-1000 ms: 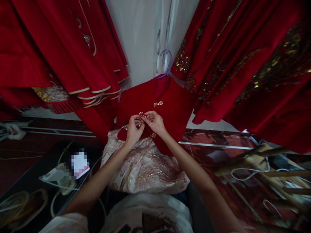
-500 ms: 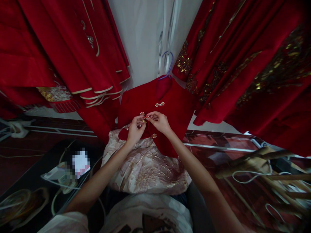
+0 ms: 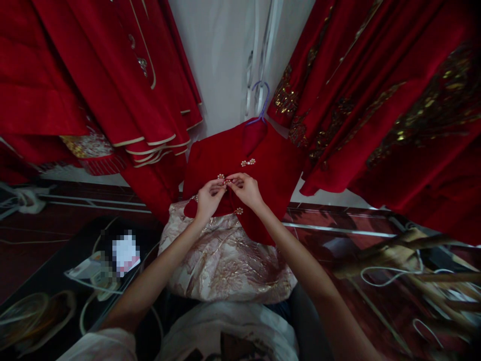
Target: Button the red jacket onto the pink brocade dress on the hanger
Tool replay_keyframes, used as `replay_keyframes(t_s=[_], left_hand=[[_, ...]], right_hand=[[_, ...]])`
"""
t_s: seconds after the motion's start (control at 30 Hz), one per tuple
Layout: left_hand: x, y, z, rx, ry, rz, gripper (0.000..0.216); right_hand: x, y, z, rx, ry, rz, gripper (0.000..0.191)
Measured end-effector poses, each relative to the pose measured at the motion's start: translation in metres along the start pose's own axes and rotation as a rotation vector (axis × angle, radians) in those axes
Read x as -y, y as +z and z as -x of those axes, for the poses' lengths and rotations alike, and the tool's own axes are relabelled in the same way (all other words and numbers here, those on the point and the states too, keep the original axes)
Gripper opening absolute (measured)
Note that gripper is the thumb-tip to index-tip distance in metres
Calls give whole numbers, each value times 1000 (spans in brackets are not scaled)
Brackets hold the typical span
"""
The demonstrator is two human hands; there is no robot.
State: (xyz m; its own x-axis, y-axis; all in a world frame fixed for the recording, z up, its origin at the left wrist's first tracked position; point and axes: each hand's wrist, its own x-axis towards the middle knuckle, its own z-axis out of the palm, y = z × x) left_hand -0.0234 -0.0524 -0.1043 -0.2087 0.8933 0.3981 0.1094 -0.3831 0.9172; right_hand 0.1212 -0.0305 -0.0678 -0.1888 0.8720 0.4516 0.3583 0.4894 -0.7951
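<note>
A small red velvet jacket (image 3: 270, 175) on a purple hanger (image 3: 260, 103) lies in front of me over a pale pink and gold brocade skirt (image 3: 225, 260). My left hand (image 3: 207, 199) and my right hand (image 3: 245, 189) meet at the jacket's front opening. Both pinch a pearl button clasp (image 3: 222, 179) between fingertips. Another pearl clasp (image 3: 248, 162) sits higher on the jacket, and a third (image 3: 238, 211) lies lower, beside my right wrist.
Red embroidered garments hang at the left (image 3: 93, 90) and right (image 3: 394, 110), with a white wall (image 3: 221, 65) between them. A dark surface at the lower left bears cables and a white device (image 3: 93, 273). Wooden hangers (image 3: 409, 255) lie at the right on the reddish floor.
My hands stay pinched at the same clasp, with only small finger movements. The view has shifted slightly, so the jacket sits a little to the right.
</note>
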Motion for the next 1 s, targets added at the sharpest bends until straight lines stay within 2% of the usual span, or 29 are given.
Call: replay_keyframes(t_s=[0.2,0.43,0.5,0.57,0.67,0.83,1.0], left_hand=[[-1,-7,-10,7,9,-26,24],[-10,-21,-22,199,169,-227,15],[-9,-24,-19,226,163,-234,18],[-7,-27,-13,210,169,-247,30],[-5,-32,0,176,233,-386,45],[-11,-33,18,264,288,-780,36],[-15,-23,22,231,336,-999,18]], right_hand=[[2,1,4,-66,-30,-24,17],[4,4,6,-111,-13,-27,16],[5,5,10,-83,41,-103,18],[6,1,17,-24,101,-197,21],[7,-12,34,66,141,-238,23],[6,-34,60,154,136,35,22],[12,-26,71,299,144,383,38]])
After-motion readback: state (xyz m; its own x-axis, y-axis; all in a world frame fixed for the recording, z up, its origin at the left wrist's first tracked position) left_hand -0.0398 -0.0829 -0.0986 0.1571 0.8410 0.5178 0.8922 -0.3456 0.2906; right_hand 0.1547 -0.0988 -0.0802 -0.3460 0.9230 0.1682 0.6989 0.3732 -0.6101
